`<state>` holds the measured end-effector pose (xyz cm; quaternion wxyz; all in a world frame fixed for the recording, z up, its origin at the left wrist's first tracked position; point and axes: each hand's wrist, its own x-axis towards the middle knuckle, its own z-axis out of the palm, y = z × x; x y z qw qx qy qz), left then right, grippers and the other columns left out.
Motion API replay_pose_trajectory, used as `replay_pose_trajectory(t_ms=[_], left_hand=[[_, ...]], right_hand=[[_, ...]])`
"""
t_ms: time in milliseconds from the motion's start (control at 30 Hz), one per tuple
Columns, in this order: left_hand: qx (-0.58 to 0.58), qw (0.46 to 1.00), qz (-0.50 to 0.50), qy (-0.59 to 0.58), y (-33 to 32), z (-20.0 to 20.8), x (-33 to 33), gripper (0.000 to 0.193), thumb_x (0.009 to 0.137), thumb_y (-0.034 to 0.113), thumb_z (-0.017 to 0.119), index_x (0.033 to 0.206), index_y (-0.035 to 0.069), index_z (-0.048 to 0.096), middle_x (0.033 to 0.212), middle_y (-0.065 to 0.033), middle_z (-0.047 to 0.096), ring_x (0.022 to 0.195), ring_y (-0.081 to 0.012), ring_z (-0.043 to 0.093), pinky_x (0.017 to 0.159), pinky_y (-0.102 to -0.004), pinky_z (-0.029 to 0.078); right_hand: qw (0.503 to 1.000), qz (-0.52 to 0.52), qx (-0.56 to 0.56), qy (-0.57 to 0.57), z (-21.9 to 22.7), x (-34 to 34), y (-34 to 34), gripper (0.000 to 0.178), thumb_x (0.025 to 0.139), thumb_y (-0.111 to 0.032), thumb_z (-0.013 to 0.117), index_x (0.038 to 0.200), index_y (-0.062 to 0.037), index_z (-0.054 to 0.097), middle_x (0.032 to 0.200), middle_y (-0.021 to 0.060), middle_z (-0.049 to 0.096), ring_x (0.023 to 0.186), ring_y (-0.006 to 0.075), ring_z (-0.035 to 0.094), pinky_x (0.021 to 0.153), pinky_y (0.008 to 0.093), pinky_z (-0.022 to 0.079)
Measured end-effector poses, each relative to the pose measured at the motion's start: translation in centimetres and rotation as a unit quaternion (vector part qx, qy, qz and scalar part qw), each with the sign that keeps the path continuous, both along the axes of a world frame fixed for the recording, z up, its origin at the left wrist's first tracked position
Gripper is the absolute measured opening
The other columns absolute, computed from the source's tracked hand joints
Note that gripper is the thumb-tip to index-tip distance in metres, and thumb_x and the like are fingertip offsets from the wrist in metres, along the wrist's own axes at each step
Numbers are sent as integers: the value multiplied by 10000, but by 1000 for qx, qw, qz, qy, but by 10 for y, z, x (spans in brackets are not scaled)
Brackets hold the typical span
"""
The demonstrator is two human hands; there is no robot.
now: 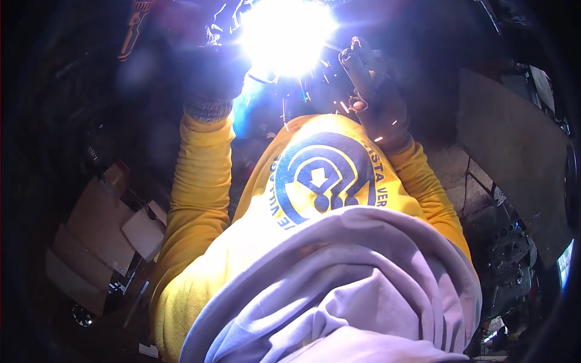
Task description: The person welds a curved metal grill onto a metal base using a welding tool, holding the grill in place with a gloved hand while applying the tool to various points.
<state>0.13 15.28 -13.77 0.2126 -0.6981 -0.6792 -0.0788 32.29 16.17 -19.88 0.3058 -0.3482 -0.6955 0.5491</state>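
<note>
Shirt (203, 163): yellow
Glare (287, 36): white, between the 2 hands
Left hand (212, 75): dark, beside the glare; cannot tell if spread or closed
Right hand (387, 115): curled around a rod holder
Rod holder (358, 74): just right of the glare
Sparks (379, 139): near the right hand

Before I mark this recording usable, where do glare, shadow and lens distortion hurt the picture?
Head view, top: white glare blots out what lies there; head view, upper left: the left hand sinks into deep shadow; head view, upper middle: sparks smear into streaks; head view, right: the large panel has a bowed edge; head view, corners: near black.
</note>
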Motion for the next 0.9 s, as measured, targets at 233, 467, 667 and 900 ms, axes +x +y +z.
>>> replay_pose_trajectory(t_ms=[233,467,667,900], left_hand=[[2,1000,-1,-3,-1,0,0,668,983,324,609,1521,12,366,1556,-184,403,1384,-309,465,1129,-401,419],[1,1000,-2,4,-2,0,-2,678,981,326,609,1526,12,355,1563,-188,392,1389,-315,459,1130,-408,418],[-3,1000,-6,8,-1,1,-3,688,979,328,609,1531,12,345,1569,-191,382,1394,-320,453,1132,-414,417],[-10,1000,-6,21,0,2,-4,699,978,329,609,1536,11,335,1575,-195,371,1399,-326,446,1133,-421,416]], right_hand=[[992,-38,107,-45,-19,2,-2,371,989,-138,647,1309,32,564,1090,71,642,932,142,637,798,290,540],[994,-59,87,-2,-13,1,-1,571,1006,-315,621,1410,62,478,1237,169,643,1019,191,632,872,314,512],[994,-92,50,-34,-22,8,-11,615,960,-305,660,1401,88,490,1240,229,638,1195,369,579,1067,404,402],[994,-71,60,-63,-17,7,-10,578,977,-375,666,1318,69,521,1052,135,703,884,215,697,810,328,545]])
